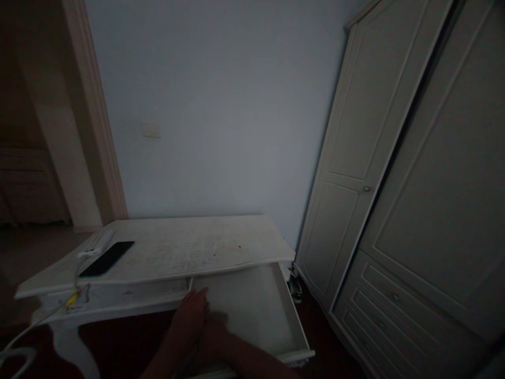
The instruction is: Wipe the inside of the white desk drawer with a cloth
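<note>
A white drawer (252,300) is pulled out from the right half of a worn white desk (177,237), and its bare floor shows. My left hand (193,308) is over the drawer's left side, near the desk's front edge. Its fingers look bent and drawn together; what they hold, if anything, cannot be made out. Close against it on the right, my right hand (215,326) is low over the drawer, dark and smeared. The right fingers are hidden. In the dim light I cannot tell whether either hand touches the drawer.
A black phone (107,259) lies on the desk's left side beside a white power strip (97,245). A white cable (33,327) hangs off the left end. A wardrobe (347,158) stands to the right, with a shoe (295,288) on the floor between it and the desk.
</note>
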Available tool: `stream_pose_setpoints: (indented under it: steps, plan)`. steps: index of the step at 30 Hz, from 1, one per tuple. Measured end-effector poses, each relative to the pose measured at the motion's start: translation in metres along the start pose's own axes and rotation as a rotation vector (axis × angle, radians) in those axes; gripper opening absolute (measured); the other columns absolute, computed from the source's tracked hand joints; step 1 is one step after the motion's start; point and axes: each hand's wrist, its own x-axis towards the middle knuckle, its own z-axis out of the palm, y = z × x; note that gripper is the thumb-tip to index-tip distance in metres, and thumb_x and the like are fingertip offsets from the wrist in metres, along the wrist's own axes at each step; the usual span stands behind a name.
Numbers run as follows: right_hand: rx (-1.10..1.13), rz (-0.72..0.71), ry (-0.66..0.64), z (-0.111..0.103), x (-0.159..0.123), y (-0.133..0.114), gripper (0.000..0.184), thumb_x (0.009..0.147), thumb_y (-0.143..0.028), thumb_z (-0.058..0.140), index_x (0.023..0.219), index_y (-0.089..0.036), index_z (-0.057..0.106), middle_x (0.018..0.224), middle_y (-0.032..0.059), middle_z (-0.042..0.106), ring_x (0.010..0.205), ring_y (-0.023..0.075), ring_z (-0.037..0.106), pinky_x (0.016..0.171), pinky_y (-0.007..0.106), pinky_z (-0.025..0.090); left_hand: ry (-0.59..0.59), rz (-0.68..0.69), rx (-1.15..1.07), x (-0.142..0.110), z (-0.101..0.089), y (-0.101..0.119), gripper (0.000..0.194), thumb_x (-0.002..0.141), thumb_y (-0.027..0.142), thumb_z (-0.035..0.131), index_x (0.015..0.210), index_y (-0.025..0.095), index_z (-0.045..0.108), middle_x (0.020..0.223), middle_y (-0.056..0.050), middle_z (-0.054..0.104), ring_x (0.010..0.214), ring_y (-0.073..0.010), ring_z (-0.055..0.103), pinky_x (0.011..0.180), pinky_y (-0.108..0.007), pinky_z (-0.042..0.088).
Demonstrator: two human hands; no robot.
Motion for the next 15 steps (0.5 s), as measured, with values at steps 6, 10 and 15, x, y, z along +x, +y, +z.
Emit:
stream_pose_setpoints:
  steps: [6,10,15]
  plan:
    - [0.036,-0.034,0.015,-0.002,0.0,-0.008,0.11,0.07,-0.065,0.084,0.165,-0.03,0.04,0.16,0.0202,0.053,0.139,0.0515,0.054,0.107,0.074,0.045,0.018,-0.042,-0.041,0.003,0.001,0.006,0.036,0.105,0.021,0.038,0.122,0.02,0.069,0.118,-0.008,0.081,0.108,-0.0222,0.077,0.107,-0.045,0.055]
    - [0.085,-0.001,-0.042,-0.01,-0.005,-0.005,0.119,0.063,-0.064,0.09,0.164,-0.024,0.042,0.164,0.0237,0.045,0.141,0.0542,0.05,0.114,0.075,0.037,-0.004,-0.067,-0.091,0.005,-0.006,0.009,0.035,0.107,0.027,0.038,0.123,0.02,0.069,0.118,-0.006,0.081,0.109,-0.0222,0.076,0.112,-0.046,0.052]
    - [0.337,-0.207,-0.011,-0.031,-0.03,0.014,0.103,0.064,-0.062,0.09,0.154,-0.03,0.052,0.166,0.0114,0.046,0.151,0.0421,0.042,0.124,0.054,0.033,-0.039,-0.071,-0.079,0.006,-0.011,0.008,0.032,0.107,0.029,0.041,0.118,0.022,0.071,0.113,-0.003,0.083,0.106,-0.0213,0.077,0.109,-0.043,0.054]
